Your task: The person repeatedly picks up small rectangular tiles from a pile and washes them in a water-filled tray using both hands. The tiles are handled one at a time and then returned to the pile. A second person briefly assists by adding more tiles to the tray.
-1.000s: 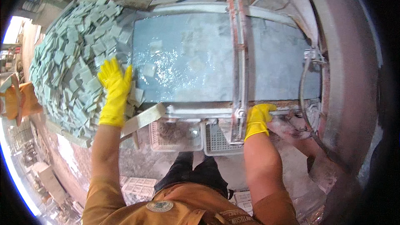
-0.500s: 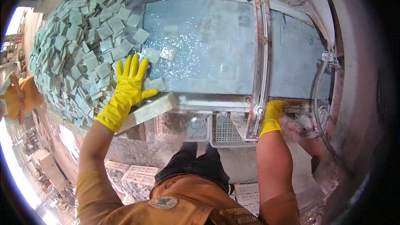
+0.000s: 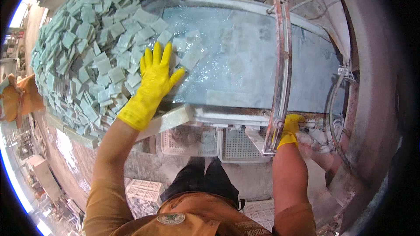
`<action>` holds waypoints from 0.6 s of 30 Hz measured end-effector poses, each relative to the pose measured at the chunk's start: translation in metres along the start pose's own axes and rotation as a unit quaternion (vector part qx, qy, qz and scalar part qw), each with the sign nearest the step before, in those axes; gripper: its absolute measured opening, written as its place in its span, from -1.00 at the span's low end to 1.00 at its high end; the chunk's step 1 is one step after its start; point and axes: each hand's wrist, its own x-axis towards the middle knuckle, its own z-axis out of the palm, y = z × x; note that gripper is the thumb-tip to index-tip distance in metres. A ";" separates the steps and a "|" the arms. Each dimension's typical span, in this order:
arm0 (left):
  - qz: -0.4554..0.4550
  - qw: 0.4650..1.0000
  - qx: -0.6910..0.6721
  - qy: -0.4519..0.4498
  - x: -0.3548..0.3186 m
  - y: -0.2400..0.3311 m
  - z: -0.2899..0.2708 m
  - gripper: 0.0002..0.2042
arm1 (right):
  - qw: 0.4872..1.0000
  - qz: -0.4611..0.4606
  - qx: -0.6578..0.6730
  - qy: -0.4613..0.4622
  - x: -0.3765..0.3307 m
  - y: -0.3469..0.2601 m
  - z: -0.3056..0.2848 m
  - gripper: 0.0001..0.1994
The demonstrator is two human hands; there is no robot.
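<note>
The person's left hand [image 3: 154,81], in a yellow rubber glove, lies flat with its fingers spread apart on the near-left part of a wet grey work table [image 3: 245,61], gripping nothing; the fingertips point toward twelve o'clock and rest among loose pale green square tiles [image 3: 186,52] that sit on the wet surface. From nine to eleven o'clock of that hand spreads a large heap of the same tiles [image 3: 83,61], tumbled at all angles and running toward the left rim of the view. A light-coloured strip of edging [image 3: 168,120] runs under the wrist at about six o'clock of the hand. At three o'clock across the table, a rusty reddish metal rail [image 3: 282,61] crosses the surface from far to near. The right hand [image 3: 291,129], also in a yellow glove, is at the near end of that rail, at about four o'clock from the left hand; its fingers are curled against the grimy fittings there, though exactly what they close on cannot be told. Below the table edge, at six o'clock, white plastic perforated crates [image 3: 218,142] stand side by side, just above the person's dark trousers [image 3: 205,181] and orange top [image 3: 192,216].
</note>
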 end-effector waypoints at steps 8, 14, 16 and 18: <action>0.175 0.984 -0.010 -0.029 0.039 0.019 0.015 -0.18 | 0.998 0.041 -0.051 -0.024 0.020 -0.004 0.026 -0.57; 0.024 0.997 0.034 0.058 0.036 0.019 0.014 -0.20 | 0.999 -0.002 0.002 -0.046 0.024 0.010 0.019 -0.56; 0.094 0.995 0.044 0.011 0.019 0.030 0.018 -0.14 | 0.999 0.004 0.005 -0.046 0.015 0.007 0.024 -0.54; 0.139 0.989 0.040 -0.015 0.014 0.034 0.015 -0.10 | 0.999 0.009 0.014 -0.046 0.015 0.016 0.033 -0.53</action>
